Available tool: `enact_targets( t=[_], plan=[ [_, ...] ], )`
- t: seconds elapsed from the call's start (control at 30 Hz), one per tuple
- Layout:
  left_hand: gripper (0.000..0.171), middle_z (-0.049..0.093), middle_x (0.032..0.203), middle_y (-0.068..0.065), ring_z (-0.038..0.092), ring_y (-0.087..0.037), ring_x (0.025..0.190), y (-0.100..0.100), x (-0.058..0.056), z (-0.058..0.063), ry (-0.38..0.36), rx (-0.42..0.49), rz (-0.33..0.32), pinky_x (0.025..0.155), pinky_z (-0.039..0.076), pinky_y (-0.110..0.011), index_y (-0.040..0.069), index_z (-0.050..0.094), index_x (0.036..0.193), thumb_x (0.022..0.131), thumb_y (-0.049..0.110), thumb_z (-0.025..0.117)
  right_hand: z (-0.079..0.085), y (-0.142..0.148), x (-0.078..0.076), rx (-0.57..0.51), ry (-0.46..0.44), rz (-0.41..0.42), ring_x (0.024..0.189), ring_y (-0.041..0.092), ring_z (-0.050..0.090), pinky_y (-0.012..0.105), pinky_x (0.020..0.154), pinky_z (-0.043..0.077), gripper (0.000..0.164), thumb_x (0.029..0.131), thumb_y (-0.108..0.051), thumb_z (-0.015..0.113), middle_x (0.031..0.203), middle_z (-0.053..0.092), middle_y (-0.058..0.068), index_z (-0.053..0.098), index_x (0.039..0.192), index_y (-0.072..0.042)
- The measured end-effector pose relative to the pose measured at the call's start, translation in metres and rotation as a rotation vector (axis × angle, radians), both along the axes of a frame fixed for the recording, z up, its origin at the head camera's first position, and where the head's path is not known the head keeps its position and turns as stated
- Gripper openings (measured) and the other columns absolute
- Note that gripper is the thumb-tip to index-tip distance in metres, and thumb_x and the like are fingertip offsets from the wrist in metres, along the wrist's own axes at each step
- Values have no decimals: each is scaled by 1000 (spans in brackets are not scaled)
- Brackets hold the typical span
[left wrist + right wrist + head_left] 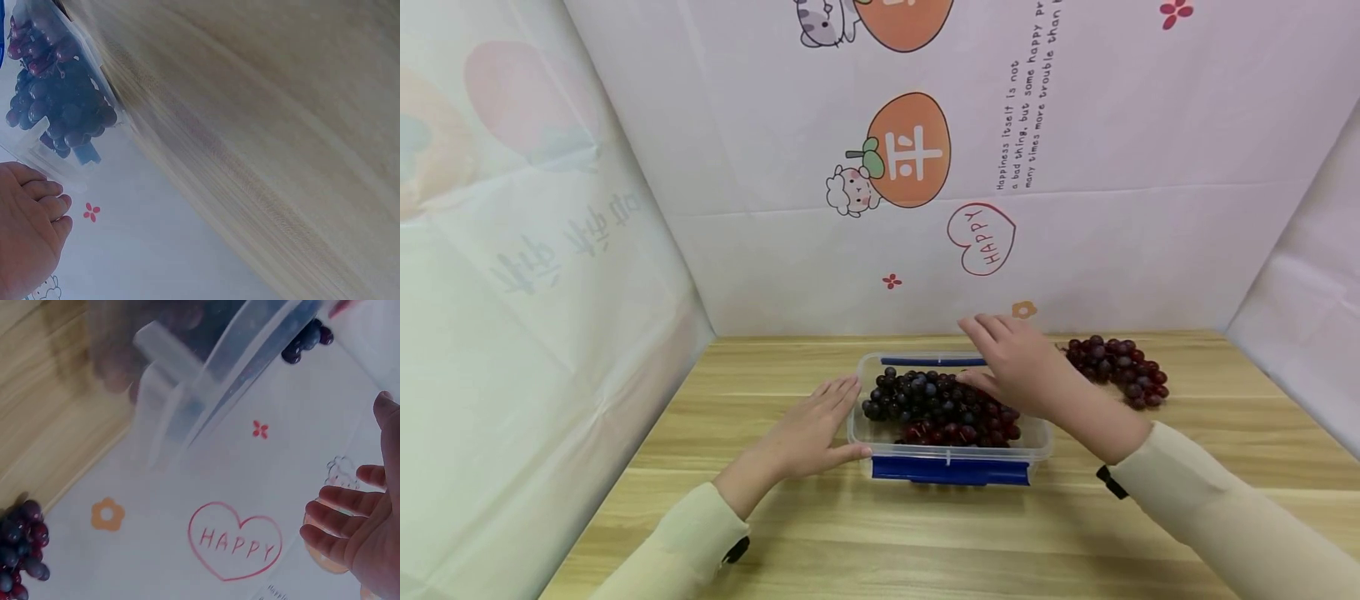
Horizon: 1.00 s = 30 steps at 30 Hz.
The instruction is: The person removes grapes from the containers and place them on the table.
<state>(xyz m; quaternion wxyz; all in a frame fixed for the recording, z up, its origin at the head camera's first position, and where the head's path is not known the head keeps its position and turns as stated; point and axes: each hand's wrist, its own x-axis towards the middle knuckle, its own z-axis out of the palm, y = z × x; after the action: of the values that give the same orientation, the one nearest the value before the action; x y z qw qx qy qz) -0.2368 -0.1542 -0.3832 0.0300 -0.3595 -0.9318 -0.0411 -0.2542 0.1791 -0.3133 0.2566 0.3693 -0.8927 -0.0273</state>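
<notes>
A clear plastic container (1037,442) with blue clips stands on the wooden table, holding dark grapes (917,396) and red grapes (962,433). My left hand (808,429) rests against its left side, fingers straight, thumb near the front corner. Above the container's back right part, my right hand (1018,362) is raised with its fingers extended and nothing in its grasp. In the right wrist view the right hand (356,525) shows an empty palm. From the left wrist, the left hand (31,231) appears beside the container's end (56,162).
Another bunch of red grapes (1120,367) lies on the table (820,533) to the right of the container, near the back edge. A white printed sheet (760,250) covers the wall behind, and pale sheets hang at both sides.
</notes>
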Motion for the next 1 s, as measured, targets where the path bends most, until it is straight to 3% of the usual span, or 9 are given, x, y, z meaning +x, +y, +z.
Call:
enact_targets(
  t=[0.2,0.5,1.0],
  plan=[
    [97,13,160,-15,8,-26,146,0,0,0,0,-10,8,118,8,-39,1,15,154,92,73,31,-7,-23,6,4,-48,41,114,37,55,51,93,49,71,92,-46,64,127,55,22,44,140,2],
    [97,13,160,-15,9,-26,146,0,1,0,-7,0,13,118,9,-39,3,13,155,91,74,31,-18,-48,12,37,-103,12,117,32,55,49,94,48,69,94,-52,58,129,57,16,45,142,-4],
    [96,17,159,-17,12,-27,146,-1,1,1,4,32,-15,118,11,-41,0,16,154,92,72,35,-38,-67,-1,90,-315,-59,126,35,48,54,103,40,71,95,-52,55,138,50,16,41,146,-3]
  ],
)
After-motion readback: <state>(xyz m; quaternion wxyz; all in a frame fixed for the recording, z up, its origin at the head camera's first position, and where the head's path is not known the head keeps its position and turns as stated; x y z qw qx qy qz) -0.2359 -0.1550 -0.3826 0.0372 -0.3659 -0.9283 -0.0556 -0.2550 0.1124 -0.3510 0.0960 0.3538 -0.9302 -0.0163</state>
